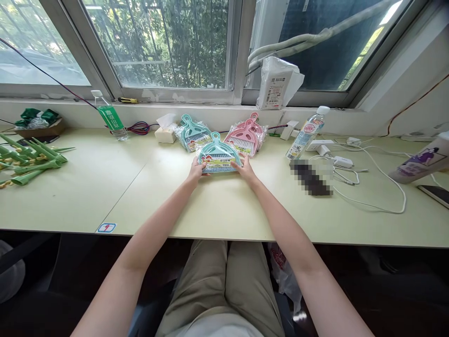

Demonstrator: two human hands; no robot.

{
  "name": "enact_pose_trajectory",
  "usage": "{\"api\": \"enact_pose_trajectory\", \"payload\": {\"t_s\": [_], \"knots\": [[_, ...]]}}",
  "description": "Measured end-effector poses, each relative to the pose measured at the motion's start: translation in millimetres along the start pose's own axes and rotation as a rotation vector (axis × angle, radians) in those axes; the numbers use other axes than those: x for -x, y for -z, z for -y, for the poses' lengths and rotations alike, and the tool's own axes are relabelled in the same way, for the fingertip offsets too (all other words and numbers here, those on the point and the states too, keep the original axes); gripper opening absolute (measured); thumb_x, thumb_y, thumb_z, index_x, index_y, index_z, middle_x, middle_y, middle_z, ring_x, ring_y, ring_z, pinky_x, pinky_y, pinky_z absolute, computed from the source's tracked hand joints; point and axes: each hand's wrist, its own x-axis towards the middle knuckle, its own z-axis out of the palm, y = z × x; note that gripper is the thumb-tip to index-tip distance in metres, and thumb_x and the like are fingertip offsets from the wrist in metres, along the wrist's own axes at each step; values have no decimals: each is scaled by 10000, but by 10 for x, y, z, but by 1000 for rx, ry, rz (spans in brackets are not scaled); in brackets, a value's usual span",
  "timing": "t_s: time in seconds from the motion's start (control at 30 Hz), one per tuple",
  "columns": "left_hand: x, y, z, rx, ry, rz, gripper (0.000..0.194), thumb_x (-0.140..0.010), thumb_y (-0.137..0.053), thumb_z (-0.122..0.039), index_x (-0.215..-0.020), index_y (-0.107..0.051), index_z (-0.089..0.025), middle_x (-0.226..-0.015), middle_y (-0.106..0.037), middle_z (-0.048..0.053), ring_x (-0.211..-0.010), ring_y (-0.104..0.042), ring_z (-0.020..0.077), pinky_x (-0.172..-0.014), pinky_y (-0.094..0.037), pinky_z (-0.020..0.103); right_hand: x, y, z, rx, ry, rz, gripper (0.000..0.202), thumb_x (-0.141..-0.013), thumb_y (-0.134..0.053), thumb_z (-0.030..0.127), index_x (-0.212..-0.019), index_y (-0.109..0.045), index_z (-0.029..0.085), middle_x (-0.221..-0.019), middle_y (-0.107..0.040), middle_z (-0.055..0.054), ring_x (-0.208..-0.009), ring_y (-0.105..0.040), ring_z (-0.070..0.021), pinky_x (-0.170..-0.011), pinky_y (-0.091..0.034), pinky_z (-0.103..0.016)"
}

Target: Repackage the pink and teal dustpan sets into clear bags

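A wrapped teal dustpan and brush set [219,154] is held between my two hands above the pale green table [154,196]. My left hand [198,169] grips its left edge, thumb on the front. Its right edge is gripped by my right hand [244,166], also with the thumb in front. Behind it to the left lies another wrapped teal set [194,131]. Wrapped pink sets [246,135], overlapping each other, lie behind it to the right.
A tissue pack [166,131] and a green-labelled bottle [111,117] stand to the left, with green stalks [35,161] farther out. On the right are a water bottle [307,132], white cables [386,175], a pixelated dark object [312,178] and a tilted tumbler [421,159].
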Motion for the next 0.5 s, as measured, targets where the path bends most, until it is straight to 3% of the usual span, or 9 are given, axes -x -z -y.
{"api": "enact_pose_trajectory", "payload": {"t_s": [0.1, 0.23, 0.33, 0.5], "knots": [[11, -1, -3, -23, -60, 95, 475, -868, -534, -173, -1328, -425, -224, -1202, -682, 99, -658, -719, 156, -461, -531, 224, -7, 8, -1, -69, -83, -42, 995, -642, -834, 508, -1478, -368, 236, -1281, -669, -125, -1172, -645, -279, -1042, -499, -452], [20, -1, -8, -28, -126, 189, 458, -897, -541, -251, -1324, -375, -248, -1186, -681, 92, -606, -708, 141, -458, -531, 222, -14, 42, 51, -183, -115, -51, 719, -589, -855, 492, -1202, -634, 187, -1121, -739, -92, -1063, -682, -268, -998, -533, -445], [6, 0, -3, -25, -115, 188, 465, -894, -569, -309, -1313, -372, -265, -1160, -688, 88, -621, -714, 153, -448, -519, 211, -7, 59, 94, -244, -159, -34, 586, -549, -872, 517, -999, -693, 189, -971, -764, -62, -931, -709, -253, -902, -580, -443], [-14, -3, 16, -28, -144, 136, 451, -882, -578, -281, -1297, -401, -267, -1171, -676, 78, -771, -711, 173, -493, -562, 225, 10, 79, 138, -261, -210, -40, 573, -527, -899, 479, -979, -669, 214, -865, -757, -36, -802, -715, -233, -748, -620, -428]]}}
